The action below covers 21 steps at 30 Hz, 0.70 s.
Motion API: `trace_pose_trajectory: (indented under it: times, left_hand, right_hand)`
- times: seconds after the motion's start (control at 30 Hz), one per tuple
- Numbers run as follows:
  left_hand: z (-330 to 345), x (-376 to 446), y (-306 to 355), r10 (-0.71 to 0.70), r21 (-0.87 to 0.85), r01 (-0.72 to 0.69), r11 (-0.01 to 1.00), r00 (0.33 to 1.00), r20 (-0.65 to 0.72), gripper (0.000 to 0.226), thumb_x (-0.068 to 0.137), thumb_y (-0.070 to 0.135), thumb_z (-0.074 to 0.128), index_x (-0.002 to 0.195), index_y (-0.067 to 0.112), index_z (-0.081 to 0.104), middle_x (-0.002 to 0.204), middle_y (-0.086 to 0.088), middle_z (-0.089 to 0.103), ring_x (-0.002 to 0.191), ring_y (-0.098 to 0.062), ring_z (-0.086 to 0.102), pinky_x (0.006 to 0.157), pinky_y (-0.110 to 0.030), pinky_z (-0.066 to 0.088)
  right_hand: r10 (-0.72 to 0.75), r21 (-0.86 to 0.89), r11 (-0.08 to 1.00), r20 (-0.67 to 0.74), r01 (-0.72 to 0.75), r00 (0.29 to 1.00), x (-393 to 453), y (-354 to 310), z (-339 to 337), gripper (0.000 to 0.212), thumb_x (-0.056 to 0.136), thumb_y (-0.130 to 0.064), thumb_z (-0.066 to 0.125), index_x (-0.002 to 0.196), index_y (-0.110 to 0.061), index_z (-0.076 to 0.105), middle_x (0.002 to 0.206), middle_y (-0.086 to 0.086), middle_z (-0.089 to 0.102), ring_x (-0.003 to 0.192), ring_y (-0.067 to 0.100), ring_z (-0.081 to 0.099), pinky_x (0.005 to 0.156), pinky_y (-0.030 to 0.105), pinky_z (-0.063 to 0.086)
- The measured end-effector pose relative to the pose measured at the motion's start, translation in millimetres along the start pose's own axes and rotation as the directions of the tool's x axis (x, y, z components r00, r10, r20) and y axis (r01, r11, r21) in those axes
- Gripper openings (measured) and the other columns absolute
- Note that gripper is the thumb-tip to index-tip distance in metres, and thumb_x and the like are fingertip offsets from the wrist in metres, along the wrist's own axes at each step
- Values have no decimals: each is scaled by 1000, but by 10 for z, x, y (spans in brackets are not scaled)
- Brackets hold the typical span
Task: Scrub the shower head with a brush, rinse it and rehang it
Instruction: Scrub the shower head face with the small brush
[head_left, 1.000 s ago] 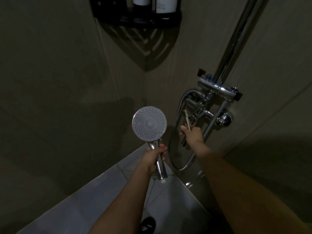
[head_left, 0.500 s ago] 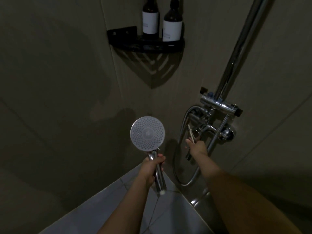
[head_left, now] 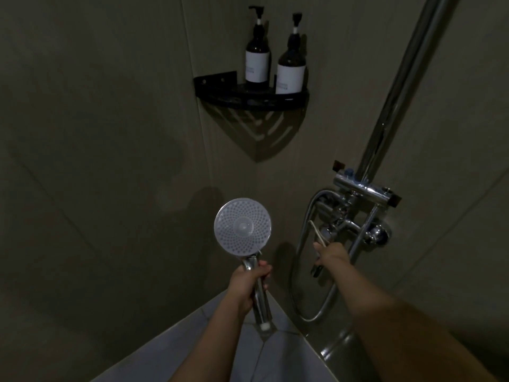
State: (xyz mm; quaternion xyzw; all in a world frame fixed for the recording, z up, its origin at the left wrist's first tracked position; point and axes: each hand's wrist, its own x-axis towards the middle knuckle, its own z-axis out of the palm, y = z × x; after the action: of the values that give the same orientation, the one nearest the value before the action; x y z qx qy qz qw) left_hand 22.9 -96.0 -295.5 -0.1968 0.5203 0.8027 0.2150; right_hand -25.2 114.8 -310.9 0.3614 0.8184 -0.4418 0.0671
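Note:
The round shower head [head_left: 242,227] faces me with its pale nozzle disc, upright on a chrome handle. My left hand [head_left: 246,282] is closed around that handle just under the disc. My right hand [head_left: 332,255] is further right, by the chrome mixer tap [head_left: 366,191], and is shut on a thin brush [head_left: 316,269]. A pale loop sticks up from the fist and a dark end pokes out below. The brush's bristles are hidden. Brush and shower head are apart.
A chrome hose [head_left: 298,244] loops down from the tap. A chrome riser pipe [head_left: 399,86] climbs to the upper right. A black corner shelf [head_left: 248,99] holds two dark pump bottles [head_left: 257,64]. Dim tiled walls meet in the corner; pale floor tiles [head_left: 179,348] lie below.
My view has tilted upward, so the shelf and both bottles now show fully. Both hands sit lower in the frame and keep the same grips.

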Motion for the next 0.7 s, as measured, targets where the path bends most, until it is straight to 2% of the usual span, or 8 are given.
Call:
trace_pose_trajectory:
  times: [0.13, 0.2, 0.27, 0.33, 0.43, 0.57, 0.63, 0.7]
  left_hand:
    - [-50, -72, 58, 7, -8, -7, 1000, 1000, 8, 18, 81, -9, 59, 78, 8, 55, 67, -10, 55, 43, -8, 56, 37, -17, 42]
    - [-92, -111, 94, 9, -9, -9, 1000, 1000, 2, 17, 81, -8, 60, 78, 8, 55, 68, -9, 56, 48, -10, 56, 37, -17, 43]
    - [-136, -147, 128, 13, -1, -13, 1000, 1000, -6, 18, 81, -9, 60, 78, 8, 55, 69, -9, 57, 52, -12, 56, 38, -17, 43]
    - [-174, -184, 151, 13, 2, -13, 1000, 1000, -8, 18, 80, -8, 60, 77, 9, 55, 70, -9, 57, 54, -12, 56, 38, -17, 43]
    - [-214, -236, 183, 21, 12, -20, 1000, 1000, -6, 19, 80, -8, 61, 77, 10, 56, 63, -6, 60, 50, -10, 58, 38, -16, 43]
    - [-258, -279, 254, 52, -11, -52, 999, 999, 5, 19, 80, -11, 60, 77, 8, 55, 50, -1, 60, 42, -7, 57, 37, -18, 42]
    - [-253, -283, 269, 49, -10, -49, 999, 999, 7, 19, 81, -9, 59, 77, 9, 55, 53, -2, 59, 41, -7, 57, 38, -18, 43]
    - [-196, -272, 252, 34, -19, -33, 999, 999, 27, 18, 82, -7, 59, 77, 10, 54, 53, -2, 60, 41, -7, 58, 39, -17, 45]
  right_hand:
    - [11, -64, 998, -15, -12, 1000, -90, -42, -25, 45, 90, -34, 57, 107, 7, 62, 109, 26, 66, 104, 34, 63, 90, 37, 49]
    - [27, -116, 993, -14, -29, 1000, -141, -71, -42, 48, 92, -37, 52, 106, 7, 64, 92, 23, 71, 96, 30, 65, 85, 34, 48]
    - [70, -135, 989, 20, -67, 997, -194, -133, -81, 48, 95, -37, 48, 110, 7, 61, 51, 14, 66, 66, 25, 66, 78, 32, 49]
    - [92, -162, 983, 45, -84, 995, -234, -191, -135, 43, 95, -32, 50, 115, 5, 58, 45, 8, 57, 42, 17, 57, 76, 30, 49]
    - [10, -208, 978, -9, -11, 1000, -311, -231, -185, 34, 93, -25, 54, 111, 2, 61, 55, 6, 62, 58, 16, 54, 71, 27, 44]
    - [4, -165, 986, -22, -8, 1000, -315, -236, -198, 36, 95, -28, 48, 101, 4, 64, 40, 7, 58, 70, 23, 64, 80, 30, 52]
    - [-38, -199, 980, -34, 30, 999, -336, -237, -275, 36, 93, -30, 51, 93, 2, 67, 50, 10, 63, 74, 24, 66, 79, 30, 51]
    - [-185, -254, 956, -117, 150, 976, -335, -229, -424, 38, 89, -35, 55, 85, -1, 69, 71, 16, 68, 84, 28, 66, 75, 30, 49]
